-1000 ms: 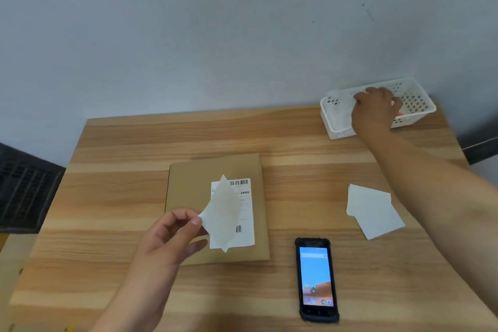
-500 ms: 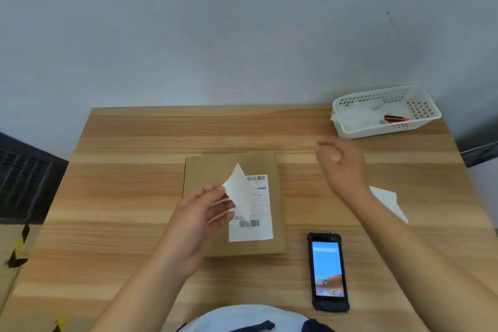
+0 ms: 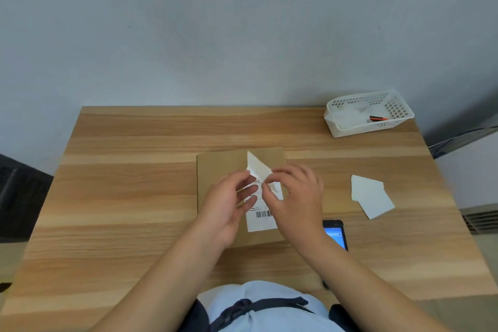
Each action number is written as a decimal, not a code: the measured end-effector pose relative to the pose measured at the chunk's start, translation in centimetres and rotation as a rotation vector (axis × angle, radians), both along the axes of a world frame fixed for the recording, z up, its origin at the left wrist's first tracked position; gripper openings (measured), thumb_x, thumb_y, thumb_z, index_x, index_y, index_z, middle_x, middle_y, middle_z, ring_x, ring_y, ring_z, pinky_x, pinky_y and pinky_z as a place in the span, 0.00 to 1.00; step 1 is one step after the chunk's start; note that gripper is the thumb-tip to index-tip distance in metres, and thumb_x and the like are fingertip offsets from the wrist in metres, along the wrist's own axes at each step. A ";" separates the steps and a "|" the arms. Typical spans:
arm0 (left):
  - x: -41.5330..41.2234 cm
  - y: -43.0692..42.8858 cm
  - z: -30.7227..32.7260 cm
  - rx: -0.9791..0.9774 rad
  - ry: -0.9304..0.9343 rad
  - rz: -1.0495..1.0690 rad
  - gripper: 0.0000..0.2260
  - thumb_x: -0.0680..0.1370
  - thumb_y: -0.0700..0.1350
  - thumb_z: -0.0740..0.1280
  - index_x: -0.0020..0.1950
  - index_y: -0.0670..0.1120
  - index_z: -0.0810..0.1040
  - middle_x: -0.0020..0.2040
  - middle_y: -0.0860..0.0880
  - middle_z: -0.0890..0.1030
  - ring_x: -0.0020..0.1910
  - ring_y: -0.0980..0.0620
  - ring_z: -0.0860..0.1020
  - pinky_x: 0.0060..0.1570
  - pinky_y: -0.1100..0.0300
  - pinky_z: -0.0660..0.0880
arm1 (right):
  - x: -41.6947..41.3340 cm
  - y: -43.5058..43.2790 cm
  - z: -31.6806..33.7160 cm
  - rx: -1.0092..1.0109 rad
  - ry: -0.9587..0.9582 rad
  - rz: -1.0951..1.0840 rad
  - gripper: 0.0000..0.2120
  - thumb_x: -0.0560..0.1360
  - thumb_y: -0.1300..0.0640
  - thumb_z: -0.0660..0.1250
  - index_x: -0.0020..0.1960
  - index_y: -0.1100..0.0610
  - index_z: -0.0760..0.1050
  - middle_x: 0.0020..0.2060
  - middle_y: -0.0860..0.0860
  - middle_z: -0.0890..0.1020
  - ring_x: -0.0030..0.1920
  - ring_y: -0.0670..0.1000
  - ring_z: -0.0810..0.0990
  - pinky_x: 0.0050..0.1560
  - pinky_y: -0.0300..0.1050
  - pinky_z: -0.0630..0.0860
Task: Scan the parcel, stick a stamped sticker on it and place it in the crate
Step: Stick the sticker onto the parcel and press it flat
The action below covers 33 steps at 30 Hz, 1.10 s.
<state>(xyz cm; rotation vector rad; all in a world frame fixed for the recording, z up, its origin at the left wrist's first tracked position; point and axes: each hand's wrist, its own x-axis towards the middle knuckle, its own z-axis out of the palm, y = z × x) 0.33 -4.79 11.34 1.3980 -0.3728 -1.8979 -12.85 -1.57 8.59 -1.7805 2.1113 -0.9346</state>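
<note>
Both hands meet over the parcel (image 3: 221,170) at table (image 3: 134,197) centre. L hand (image 3: 229,205) and R hand (image 3: 293,197) each pinch the white sticker (image 3: 257,167), held w/ one corner up. Basket (image 3: 347,131) sits at 1 o'clock, spare stickers (image 3: 373,198) at 3, phone (image 3: 335,233) at 4.

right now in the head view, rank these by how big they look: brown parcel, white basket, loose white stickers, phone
1. brown parcel, though hands hide part
2. white basket, farther back, so apparent size only
3. loose white stickers
4. phone: unsure, the right arm hides most of it
</note>
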 end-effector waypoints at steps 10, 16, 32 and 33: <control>5.3 -1.3 -1.7 -0.224 -0.100 -0.035 0.09 0.75 0.37 0.71 0.51 0.49 0.78 0.46 0.51 0.82 0.48 0.53 0.78 0.54 0.55 0.72 | 0.3 -0.7 5.1 0.246 -0.827 -0.337 0.05 0.72 0.61 0.76 0.41 0.52 0.84 0.45 0.49 0.87 0.49 0.49 0.82 0.47 0.38 0.71; 9.0 -3.0 -3.5 -0.132 0.120 -0.274 0.18 0.70 0.46 0.74 0.59 0.45 0.81 0.53 0.48 0.85 0.55 0.49 0.79 0.57 0.53 0.73 | 1.7 -0.6 7.6 0.520 -1.116 -0.262 0.03 0.69 0.57 0.75 0.41 0.53 0.83 0.44 0.49 0.87 0.51 0.49 0.82 0.61 0.50 0.71; 10.5 -3.7 -6.0 -0.137 0.015 -0.248 0.06 0.72 0.36 0.73 0.45 0.46 0.83 0.38 0.51 0.84 0.40 0.54 0.80 0.45 0.61 0.76 | 3.5 -1.1 3.2 0.559 -1.143 -0.464 0.02 0.73 0.58 0.74 0.43 0.53 0.82 0.44 0.50 0.88 0.48 0.49 0.83 0.59 0.50 0.72; 10.4 -3.6 -6.3 -0.134 -0.025 -0.223 0.06 0.72 0.36 0.74 0.46 0.46 0.83 0.38 0.52 0.84 0.40 0.55 0.80 0.44 0.62 0.75 | 3.6 -1.3 2.9 0.567 -1.149 -0.449 0.02 0.73 0.59 0.74 0.42 0.53 0.82 0.44 0.50 0.87 0.48 0.49 0.83 0.59 0.50 0.72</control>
